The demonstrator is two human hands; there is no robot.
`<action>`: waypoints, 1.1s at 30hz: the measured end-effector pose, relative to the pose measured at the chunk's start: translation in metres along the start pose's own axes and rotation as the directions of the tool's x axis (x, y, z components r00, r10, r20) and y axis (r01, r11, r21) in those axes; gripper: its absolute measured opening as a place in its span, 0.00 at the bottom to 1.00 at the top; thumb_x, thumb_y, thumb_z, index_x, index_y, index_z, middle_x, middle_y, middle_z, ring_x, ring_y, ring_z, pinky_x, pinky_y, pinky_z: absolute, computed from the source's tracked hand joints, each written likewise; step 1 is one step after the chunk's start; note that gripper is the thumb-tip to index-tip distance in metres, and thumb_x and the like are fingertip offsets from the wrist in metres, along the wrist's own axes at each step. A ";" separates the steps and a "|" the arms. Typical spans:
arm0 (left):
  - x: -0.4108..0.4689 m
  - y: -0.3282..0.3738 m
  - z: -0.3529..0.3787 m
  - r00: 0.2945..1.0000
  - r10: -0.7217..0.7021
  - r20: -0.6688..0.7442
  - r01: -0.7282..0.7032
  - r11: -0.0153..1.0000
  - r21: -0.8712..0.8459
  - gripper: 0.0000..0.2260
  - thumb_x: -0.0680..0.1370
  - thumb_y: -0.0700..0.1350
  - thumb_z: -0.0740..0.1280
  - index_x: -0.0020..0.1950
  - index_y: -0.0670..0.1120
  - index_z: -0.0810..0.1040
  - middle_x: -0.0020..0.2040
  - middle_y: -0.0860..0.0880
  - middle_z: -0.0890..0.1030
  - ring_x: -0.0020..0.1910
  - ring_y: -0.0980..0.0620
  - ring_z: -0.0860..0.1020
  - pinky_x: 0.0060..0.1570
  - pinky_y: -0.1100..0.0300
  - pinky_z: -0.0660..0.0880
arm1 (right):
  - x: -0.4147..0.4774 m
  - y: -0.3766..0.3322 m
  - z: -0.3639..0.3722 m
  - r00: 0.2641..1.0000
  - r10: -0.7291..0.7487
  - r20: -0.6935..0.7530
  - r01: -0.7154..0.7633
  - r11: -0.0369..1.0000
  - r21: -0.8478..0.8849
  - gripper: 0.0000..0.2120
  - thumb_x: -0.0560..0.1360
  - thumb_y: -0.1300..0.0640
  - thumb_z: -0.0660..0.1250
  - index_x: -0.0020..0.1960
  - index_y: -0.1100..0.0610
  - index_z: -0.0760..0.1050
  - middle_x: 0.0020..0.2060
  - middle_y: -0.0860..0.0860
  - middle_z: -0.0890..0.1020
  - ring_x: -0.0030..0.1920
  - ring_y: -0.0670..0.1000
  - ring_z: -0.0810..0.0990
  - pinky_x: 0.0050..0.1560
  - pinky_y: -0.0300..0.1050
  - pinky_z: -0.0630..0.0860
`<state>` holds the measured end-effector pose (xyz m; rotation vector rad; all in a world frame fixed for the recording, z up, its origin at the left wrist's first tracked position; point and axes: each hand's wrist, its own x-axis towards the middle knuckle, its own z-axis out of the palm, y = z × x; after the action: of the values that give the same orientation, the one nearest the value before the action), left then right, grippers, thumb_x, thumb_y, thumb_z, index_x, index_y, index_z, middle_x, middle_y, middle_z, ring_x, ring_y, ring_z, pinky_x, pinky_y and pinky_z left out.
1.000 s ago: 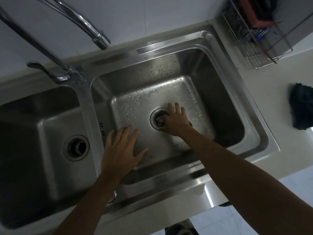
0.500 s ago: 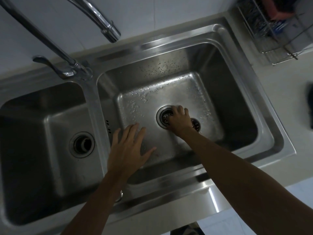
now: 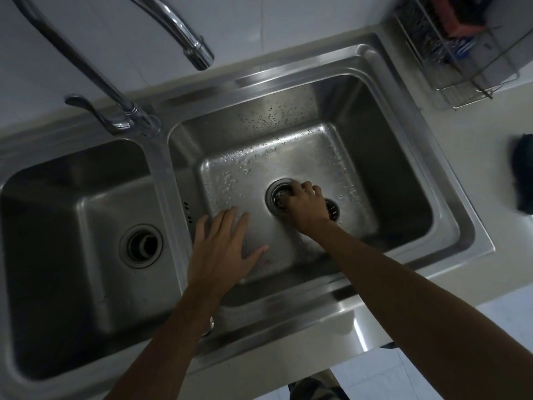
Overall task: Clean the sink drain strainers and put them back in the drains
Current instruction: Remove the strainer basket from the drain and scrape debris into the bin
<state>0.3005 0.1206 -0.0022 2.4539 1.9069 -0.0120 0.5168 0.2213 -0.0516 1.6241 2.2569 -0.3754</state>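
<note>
In the right basin of the steel double sink (image 3: 288, 327), a perforated metal strainer (image 3: 278, 198) sits in the drain. My right hand (image 3: 307, 210) rests on its right side with the fingers curled around it. A second strainer (image 3: 333, 209) lies on the basin floor just right of that hand, partly hidden by it. The left basin's drain (image 3: 141, 246) is a dark open hole with no strainer in it. My left hand (image 3: 222, 252) hovers flat, fingers spread, over the front left of the right basin and holds nothing.
The tap spout (image 3: 199, 53) hangs over the back rim of the right basin, with its lever (image 3: 86, 106) to the left. A wire rack (image 3: 461, 53) with utensils stands on the counter at the back right. A dark cloth (image 3: 523, 174) lies at the right edge.
My right hand's fingers have gone from lying flat over the drain to curling around the strainer. The second strainer now shows beside it. My left hand has stayed spread.
</note>
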 end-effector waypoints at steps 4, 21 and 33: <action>0.000 0.000 0.000 1.000 -0.003 -0.030 0.003 1.000 -0.015 0.33 0.78 0.71 0.59 0.72 0.48 0.74 0.72 0.44 0.75 0.69 0.43 0.73 0.69 0.39 0.65 | -0.015 -0.009 -0.008 1.000 -0.022 -0.014 0.022 1.000 0.000 0.29 0.76 0.44 0.69 0.72 0.53 0.67 0.68 0.58 0.75 0.65 0.65 0.73 0.63 0.59 0.69; -0.017 -0.010 -0.004 0.998 0.000 -0.056 0.000 1.000 0.003 0.34 0.78 0.71 0.58 0.74 0.48 0.72 0.77 0.45 0.69 0.74 0.43 0.69 0.73 0.39 0.61 | -0.045 -0.041 0.009 0.992 -0.071 0.103 0.073 0.997 -0.019 0.39 0.73 0.37 0.71 0.74 0.57 0.63 0.70 0.57 0.74 0.69 0.64 0.71 0.69 0.61 0.67; -0.016 -0.009 -0.004 0.998 -0.035 -0.047 0.035 0.999 0.004 0.34 0.79 0.71 0.57 0.74 0.49 0.72 0.77 0.46 0.71 0.73 0.44 0.70 0.72 0.39 0.63 | -0.041 -0.041 0.017 0.992 -0.079 0.096 0.083 0.995 -0.047 0.38 0.72 0.37 0.72 0.73 0.56 0.64 0.69 0.57 0.75 0.69 0.64 0.71 0.68 0.61 0.67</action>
<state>0.2880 0.1075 0.0020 2.4455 1.9705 0.0406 0.4918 0.1663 -0.0498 1.4621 2.2477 -0.4036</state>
